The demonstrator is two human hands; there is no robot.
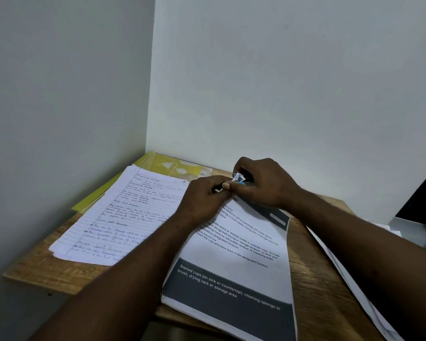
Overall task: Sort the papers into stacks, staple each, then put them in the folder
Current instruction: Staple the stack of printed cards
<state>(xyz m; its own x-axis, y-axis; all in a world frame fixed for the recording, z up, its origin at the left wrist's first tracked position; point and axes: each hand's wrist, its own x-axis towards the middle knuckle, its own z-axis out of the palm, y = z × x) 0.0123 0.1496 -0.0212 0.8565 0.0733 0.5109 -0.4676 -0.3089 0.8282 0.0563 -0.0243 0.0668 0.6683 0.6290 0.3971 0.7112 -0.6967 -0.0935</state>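
Observation:
A stack of printed papers with dark bands lies in the middle of the wooden table. My right hand grips a small black and blue stapler at the stack's far top corner. My left hand pinches that same corner beside the stapler, and a dark piece of it shows under the fingers. To the left lies a stack of handwritten lined sheets. Under their far edge sits a yellow folder in the table's corner.
Two white walls meet behind the table's far left corner. More white sheets hang off the table's right side. A dark object and a grey surface stand at the right edge.

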